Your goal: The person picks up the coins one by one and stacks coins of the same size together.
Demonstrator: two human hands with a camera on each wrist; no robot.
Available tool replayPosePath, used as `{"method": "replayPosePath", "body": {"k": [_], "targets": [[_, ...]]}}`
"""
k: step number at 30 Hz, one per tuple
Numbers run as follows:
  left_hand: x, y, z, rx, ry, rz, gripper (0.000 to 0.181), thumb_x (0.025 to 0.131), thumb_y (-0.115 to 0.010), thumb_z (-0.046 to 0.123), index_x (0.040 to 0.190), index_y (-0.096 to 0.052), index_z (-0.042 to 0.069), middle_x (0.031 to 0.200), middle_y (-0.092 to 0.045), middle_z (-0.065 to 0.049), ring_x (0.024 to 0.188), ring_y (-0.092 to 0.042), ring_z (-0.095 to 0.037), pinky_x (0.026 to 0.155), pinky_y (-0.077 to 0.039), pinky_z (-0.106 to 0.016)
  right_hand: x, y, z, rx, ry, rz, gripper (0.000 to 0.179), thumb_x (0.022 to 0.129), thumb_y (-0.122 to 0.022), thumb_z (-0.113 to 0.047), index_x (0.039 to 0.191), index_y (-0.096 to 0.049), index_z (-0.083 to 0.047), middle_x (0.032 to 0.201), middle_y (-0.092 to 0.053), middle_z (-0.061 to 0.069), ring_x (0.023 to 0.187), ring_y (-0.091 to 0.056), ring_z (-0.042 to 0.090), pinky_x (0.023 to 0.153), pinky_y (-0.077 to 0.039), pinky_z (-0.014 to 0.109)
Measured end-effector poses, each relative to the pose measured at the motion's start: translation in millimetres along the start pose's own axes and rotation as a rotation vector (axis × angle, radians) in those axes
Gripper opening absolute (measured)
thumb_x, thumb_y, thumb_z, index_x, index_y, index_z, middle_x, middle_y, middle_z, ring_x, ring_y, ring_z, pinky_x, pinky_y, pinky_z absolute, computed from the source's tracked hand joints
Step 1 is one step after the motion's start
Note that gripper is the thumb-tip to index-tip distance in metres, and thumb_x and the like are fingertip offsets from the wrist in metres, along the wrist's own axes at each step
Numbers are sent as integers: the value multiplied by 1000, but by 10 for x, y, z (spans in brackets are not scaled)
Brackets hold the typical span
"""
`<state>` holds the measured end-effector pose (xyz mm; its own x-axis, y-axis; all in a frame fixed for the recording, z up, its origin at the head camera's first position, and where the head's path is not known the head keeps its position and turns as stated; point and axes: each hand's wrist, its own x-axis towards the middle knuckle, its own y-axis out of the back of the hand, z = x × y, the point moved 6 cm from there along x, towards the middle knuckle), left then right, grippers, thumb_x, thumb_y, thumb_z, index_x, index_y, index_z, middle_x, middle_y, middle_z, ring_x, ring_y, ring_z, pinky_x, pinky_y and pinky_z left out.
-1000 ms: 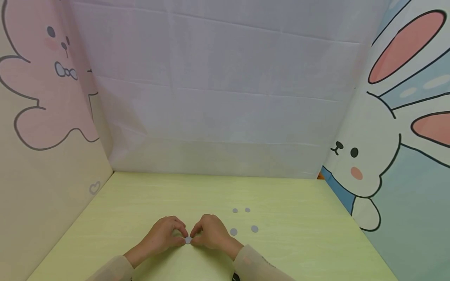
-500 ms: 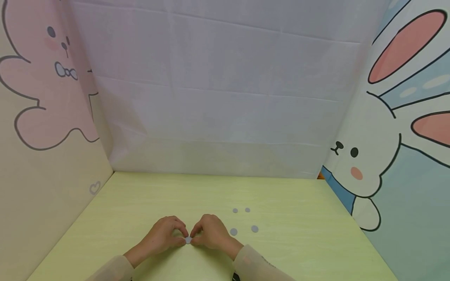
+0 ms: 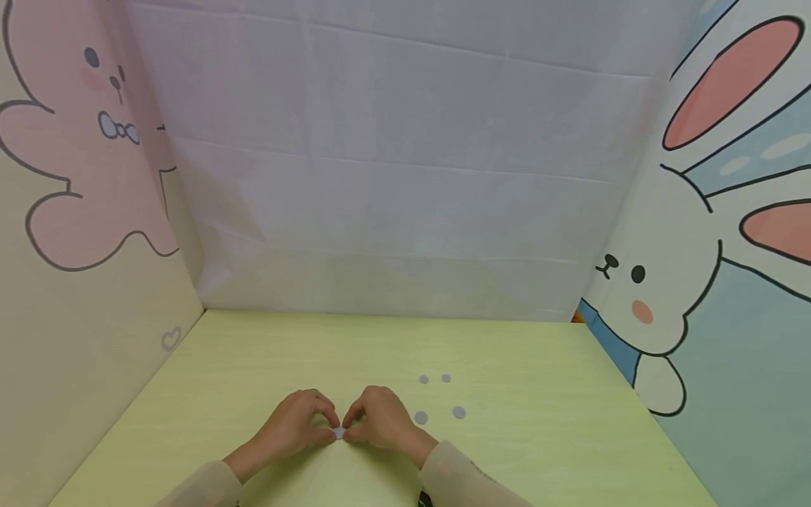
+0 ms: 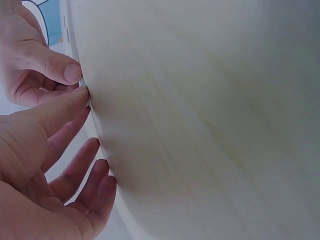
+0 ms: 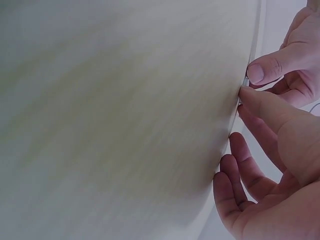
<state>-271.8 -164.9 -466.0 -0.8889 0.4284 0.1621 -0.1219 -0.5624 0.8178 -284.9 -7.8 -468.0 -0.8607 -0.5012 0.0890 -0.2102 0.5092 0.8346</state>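
Note:
In the head view a small flat grey disc [image 3: 339,433] lies low over the yellow-green tabletop, between the two hands. My left hand [image 3: 296,421] pinches its left edge between thumb and forefinger. From the opposite side my right hand [image 3: 384,421] does the same at the right edge. Both wrist views show the fingertips meeting close together at table level, the disc itself mostly hidden by them. The other fingers of the left hand [image 4: 60,170] are bent with their tips down at the table, and those of the right hand [image 5: 270,170] likewise.
Several more grey discs lie to the right of the hands: two smaller ones, a left one [image 3: 424,379] and a right one [image 3: 446,378], sit behind two larger ones [image 3: 421,417]. A pale cloth wall [image 3: 405,211] closes off the back of the table [image 3: 532,422]; cartoon-printed panels flank it.

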Motion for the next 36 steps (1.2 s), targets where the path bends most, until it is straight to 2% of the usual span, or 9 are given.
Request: {"method": "replayPosePath", "body": {"k": [8,14,18,22,30,36], "targets": [[0,-2,9,-3,-3,-5,15,79,-95,23,81,-81,26,102,-74,10,100,-66,-23,92,-54,-56,-18,13,-6,9,-6,-16,8,81,-93,-19,84,-87,-21,85,-71,-15,78,-49,-1,75,-42,20],[6,-7,11,0,-12,-8,14,79,-95,24,81,-81,26,102,-73,11,100,-66,-23,92,-54,-55,-58,68,-11,-52,17,-50,13,80,-92,-20,91,-87,-23,89,-71,-15,84,-54,0,78,-46,21],[4,1,18,6,-14,-8,13,80,-95,25,81,-82,26,101,-73,10,99,-66,-23,90,-54,-53,-101,146,-1,-80,43,-37,13,81,-92,-21,93,-87,-23,91,-72,-13,87,-59,1,81,-50,21],[-2,8,22,1,-8,-14,13,81,-95,26,81,-82,26,102,-73,9,100,-65,-23,91,-54,-53,-170,276,22,-52,67,-12,13,83,-92,-20,94,-86,-21,93,-72,-13,91,-63,4,85,-52,23],[-8,-4,8,14,3,-10,14,81,-94,27,79,-80,30,103,-73,8,101,-65,-23,93,-53,-55,-283,484,253,46,65,20,13,87,-88,-16,100,-85,-17,98,-73,-8,91,-65,8,80,-51,23],[-23,6,21,15,5,-9,13,81,-94,26,80,-81,28,105,-74,6,102,-65,-25,95,-53,-57,-384,639,379,52,76,51,17,88,-86,-16,105,-85,-14,103,-73,-4,96,-68,19,82,-53,29]]}}
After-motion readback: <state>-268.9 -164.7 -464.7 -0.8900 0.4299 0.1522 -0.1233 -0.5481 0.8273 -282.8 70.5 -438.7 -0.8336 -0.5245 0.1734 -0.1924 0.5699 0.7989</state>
